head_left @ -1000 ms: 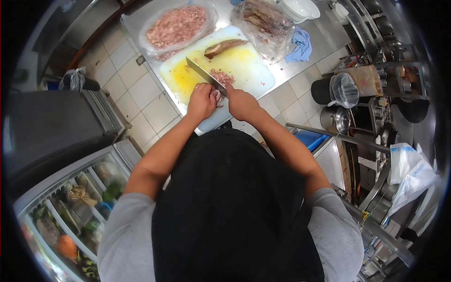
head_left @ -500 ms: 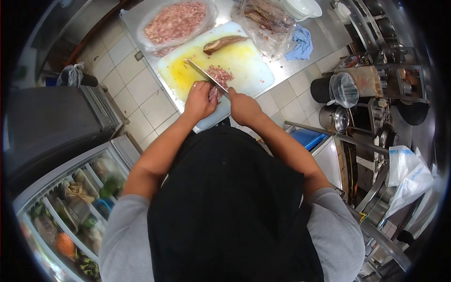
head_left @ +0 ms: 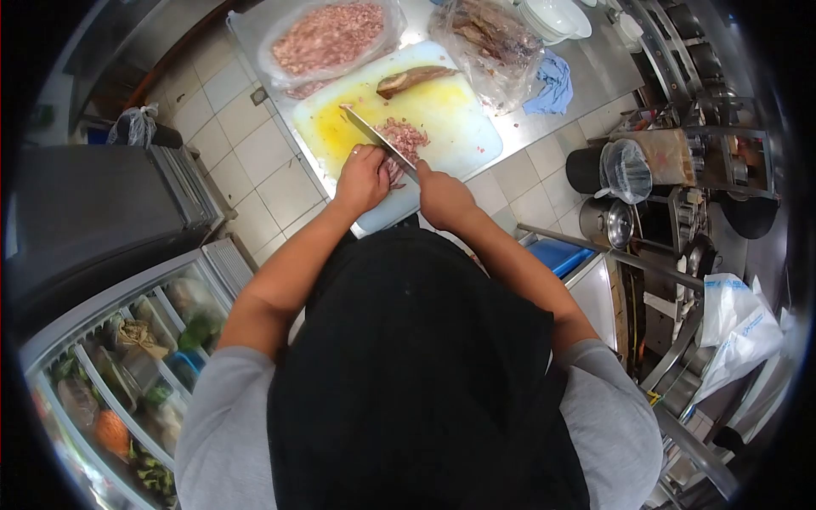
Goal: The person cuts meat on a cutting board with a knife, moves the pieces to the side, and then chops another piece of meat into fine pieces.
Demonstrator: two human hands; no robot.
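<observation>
My right hand [head_left: 445, 199] is wrapped round the handle of a kitchen knife [head_left: 379, 138], its blade slanting to the upper left across the cutting board [head_left: 472, 140]. Close to the blade, my left hand [head_left: 364, 178] has its fingers curled down on a strip of meat [head_left: 394, 173] near the board's front edge. Chopped meat [head_left: 405, 136] is heaped just beyond the blade. Farther back on the white board, which is stained yellow, rests a larger piece of meat [head_left: 416, 80]. The knife handle is mostly hidden by my fist.
Behind the board stands a clear bag of chopped meat [head_left: 327, 38], with a bag of darker meat [head_left: 489, 42] to its right. A blue cloth [head_left: 552, 82] and white bowls [head_left: 552, 21] are at the table's right. A glass-topped fridge [head_left: 140, 348] is at my left.
The view has shifted slightly, so the table and board appear a little lower and to the right. Both hands keep their holds, with the knife still beside the left fingers.
</observation>
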